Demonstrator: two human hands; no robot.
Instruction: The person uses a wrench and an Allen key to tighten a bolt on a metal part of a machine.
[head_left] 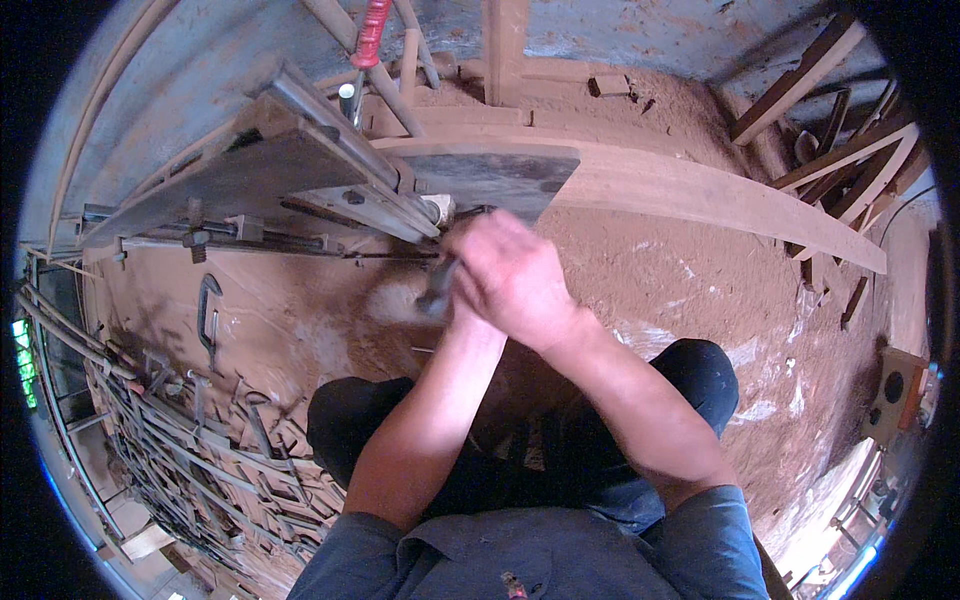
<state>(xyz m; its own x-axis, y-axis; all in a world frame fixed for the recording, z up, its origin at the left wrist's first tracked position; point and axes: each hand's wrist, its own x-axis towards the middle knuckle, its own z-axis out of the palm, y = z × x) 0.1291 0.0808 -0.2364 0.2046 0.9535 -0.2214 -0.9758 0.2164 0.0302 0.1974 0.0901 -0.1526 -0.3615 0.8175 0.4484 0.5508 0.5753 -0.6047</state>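
Observation:
My right hand (510, 275) lies over my left hand, both closed together around a dark metal tool (438, 290) whose tip sticks out toward the lower left. My left hand (465, 312) is almost wholly hidden beneath the right; only its wrist shows. The hands work at the edge of a grey metal machine table (250, 180), next to a small white part (440, 208) and a dark flat plate (500, 175). Below the hands a pale blurred patch of sawdust (395, 300) covers the ground.
A long curved wooden plank (720, 200) runs to the right. Reddish sawdust (650, 280) covers the floor. A metal clamp (208, 320) lies at left above a heap of metal tools (200, 440). Wooden offcuts (850, 150) are stacked at upper right. A red-handled tool (372, 35) stands at top.

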